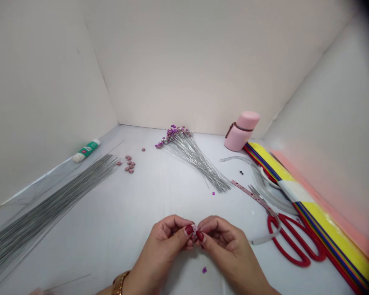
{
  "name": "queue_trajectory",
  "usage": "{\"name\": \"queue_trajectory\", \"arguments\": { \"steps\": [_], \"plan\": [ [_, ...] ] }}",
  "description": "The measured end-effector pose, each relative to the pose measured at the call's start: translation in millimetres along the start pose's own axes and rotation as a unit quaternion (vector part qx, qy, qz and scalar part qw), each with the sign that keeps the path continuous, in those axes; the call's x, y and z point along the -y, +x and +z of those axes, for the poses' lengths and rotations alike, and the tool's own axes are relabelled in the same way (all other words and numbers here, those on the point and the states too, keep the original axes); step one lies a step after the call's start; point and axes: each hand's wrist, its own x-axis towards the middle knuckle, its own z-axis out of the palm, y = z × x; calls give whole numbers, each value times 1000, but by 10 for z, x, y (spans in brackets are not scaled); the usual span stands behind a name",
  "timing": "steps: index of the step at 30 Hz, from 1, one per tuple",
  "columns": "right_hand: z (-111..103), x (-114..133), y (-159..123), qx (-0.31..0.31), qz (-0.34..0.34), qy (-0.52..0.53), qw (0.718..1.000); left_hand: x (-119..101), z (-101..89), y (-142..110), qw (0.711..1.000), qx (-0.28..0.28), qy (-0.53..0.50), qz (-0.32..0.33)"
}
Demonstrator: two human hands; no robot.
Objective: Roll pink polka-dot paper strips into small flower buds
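Near the table's front edge, my left hand (172, 237) and my right hand (221, 237) meet, thumbs and fingers pinched together. Between their fingertips is a small pink folded piece (194, 229), mostly covered by the thumbs. Its exact shape is hidden. A tiny purple piece (204, 270) lies just below my hands, and another purple bit (213, 193) lies beyond them. Farther back rests a bunch of silver wire stems (197, 157) tipped with purple and pink heads (175, 133). Several small pink star-like pieces (130, 166) lie left of it.
Grey wires (64, 200) spread along the left, below a glue stick (86, 150). At right are red-handled scissors (290, 241), a pink dotted strip (249, 191), a clear tape coil (270, 190) and coloured sheets (313, 213). A pink bottle (242, 131) stands behind.
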Motion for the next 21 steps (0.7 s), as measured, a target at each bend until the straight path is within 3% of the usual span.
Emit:
{"name": "queue_trajectory", "arguments": {
  "steps": [8, 21],
  "plan": [
    [-7, -11, -4, 3, 44, 58, 997, -16, -10, -22, 995, 21, 75, 56],
    [-13, -55, 12, 9, 62, 105, 992, 13, -43, 1, 993, 23, 102, 52]
  ]
}}
